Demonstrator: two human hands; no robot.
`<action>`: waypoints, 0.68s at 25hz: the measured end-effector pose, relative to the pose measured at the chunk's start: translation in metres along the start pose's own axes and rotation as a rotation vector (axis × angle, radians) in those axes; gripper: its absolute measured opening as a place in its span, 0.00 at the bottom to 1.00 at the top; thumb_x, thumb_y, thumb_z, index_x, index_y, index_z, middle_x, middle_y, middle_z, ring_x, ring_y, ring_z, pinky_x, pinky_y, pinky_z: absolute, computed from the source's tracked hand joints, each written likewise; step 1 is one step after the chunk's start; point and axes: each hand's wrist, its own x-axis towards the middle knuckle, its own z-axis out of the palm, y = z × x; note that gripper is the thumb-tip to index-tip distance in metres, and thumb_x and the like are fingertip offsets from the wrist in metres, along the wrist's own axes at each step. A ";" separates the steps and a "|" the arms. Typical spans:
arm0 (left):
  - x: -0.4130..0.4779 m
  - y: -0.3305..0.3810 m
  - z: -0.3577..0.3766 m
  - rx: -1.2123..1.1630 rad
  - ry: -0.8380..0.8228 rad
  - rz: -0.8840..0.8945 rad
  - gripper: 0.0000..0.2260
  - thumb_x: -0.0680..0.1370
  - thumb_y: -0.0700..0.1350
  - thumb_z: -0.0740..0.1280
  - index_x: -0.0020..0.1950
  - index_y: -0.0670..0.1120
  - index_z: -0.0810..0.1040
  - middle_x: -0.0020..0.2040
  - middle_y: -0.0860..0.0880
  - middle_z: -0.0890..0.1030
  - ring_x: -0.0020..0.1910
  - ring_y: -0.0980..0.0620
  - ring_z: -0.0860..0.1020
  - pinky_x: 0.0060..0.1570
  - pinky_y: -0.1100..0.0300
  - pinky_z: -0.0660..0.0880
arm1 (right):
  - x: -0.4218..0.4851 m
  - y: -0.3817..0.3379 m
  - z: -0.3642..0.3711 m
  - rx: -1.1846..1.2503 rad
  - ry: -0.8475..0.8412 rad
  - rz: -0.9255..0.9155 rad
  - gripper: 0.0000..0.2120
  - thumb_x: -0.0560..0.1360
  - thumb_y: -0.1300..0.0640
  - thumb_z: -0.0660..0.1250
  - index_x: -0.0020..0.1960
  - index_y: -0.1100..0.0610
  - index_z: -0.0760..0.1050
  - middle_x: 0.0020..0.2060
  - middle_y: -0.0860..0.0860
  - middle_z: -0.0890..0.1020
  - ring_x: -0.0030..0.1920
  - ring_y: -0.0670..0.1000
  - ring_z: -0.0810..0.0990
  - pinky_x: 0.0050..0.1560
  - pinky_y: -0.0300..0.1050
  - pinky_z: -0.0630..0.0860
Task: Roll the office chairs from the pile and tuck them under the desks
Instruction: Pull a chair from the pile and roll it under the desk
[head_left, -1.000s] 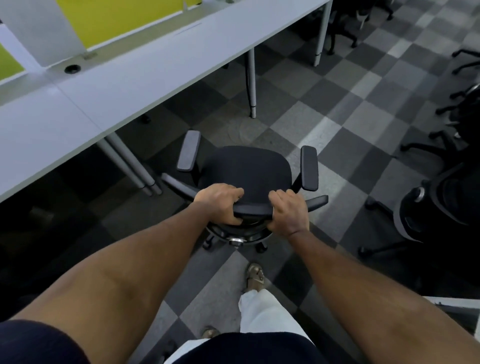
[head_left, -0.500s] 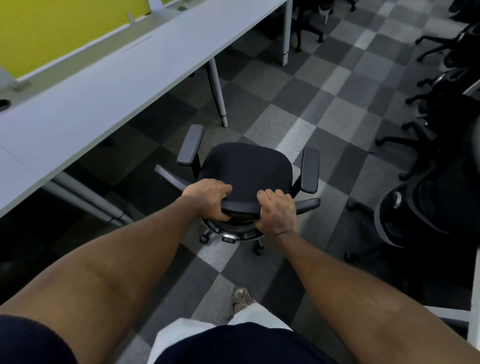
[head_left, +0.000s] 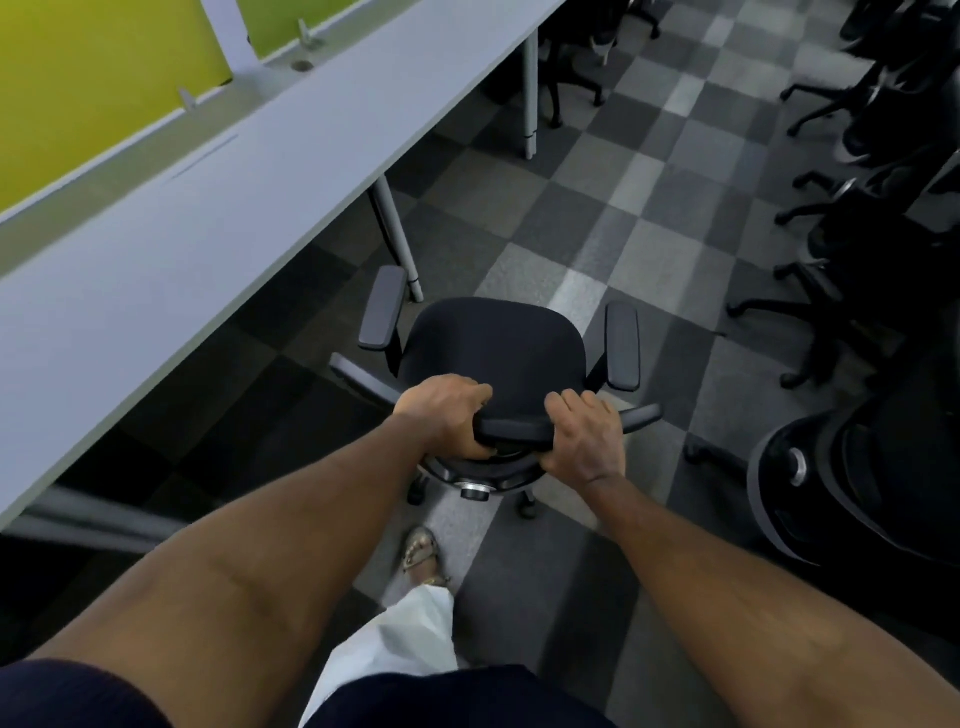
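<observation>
Fingers (head_left: 475, 391) of left hand (head_left: 447, 415) and right hand (head_left: 582, 441) tight around office chair (head_left: 498, 348) backrest (head_left: 514, 430)

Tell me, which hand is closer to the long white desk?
Left. The left hand grips the chair's backrest on the side toward the desk; the right hand grips it on the far side, toward the piled chairs.

chair (head_left: 498, 348): black seat, dark grey armrest pads
desk (head_left: 208, 234): pale grey top, light grey legs
partition (head_left: 78, 78): yellow-green, along desk's far edge
carpet (head_left: 623, 208): checker of light, mid and dark grey tiles
piled chairs (head_left: 883, 270): black
trouser leg (head_left: 405, 639): white
sleeves (head_left: 78, 696): navy
sandal (head_left: 422, 551): tan-gold
</observation>
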 end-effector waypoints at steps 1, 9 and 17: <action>0.019 -0.009 -0.010 -0.017 -0.010 0.005 0.24 0.63 0.70 0.71 0.41 0.56 0.65 0.41 0.56 0.74 0.43 0.52 0.75 0.44 0.52 0.77 | 0.020 0.005 0.002 -0.005 -0.015 0.032 0.17 0.63 0.50 0.74 0.48 0.54 0.72 0.38 0.50 0.72 0.39 0.54 0.70 0.40 0.50 0.67; 0.142 -0.060 -0.064 -0.073 -0.034 0.103 0.26 0.62 0.74 0.69 0.42 0.56 0.64 0.41 0.56 0.72 0.42 0.51 0.73 0.43 0.51 0.76 | 0.141 0.038 0.013 -0.100 -0.113 0.198 0.24 0.60 0.51 0.78 0.49 0.52 0.69 0.40 0.49 0.71 0.41 0.55 0.71 0.42 0.50 0.61; 0.236 -0.113 -0.108 -0.019 -0.029 0.112 0.25 0.65 0.72 0.72 0.44 0.56 0.65 0.41 0.56 0.72 0.42 0.51 0.74 0.43 0.52 0.75 | 0.250 0.062 0.037 -0.087 -0.085 0.191 0.22 0.59 0.54 0.77 0.47 0.52 0.70 0.39 0.49 0.72 0.41 0.56 0.72 0.42 0.50 0.61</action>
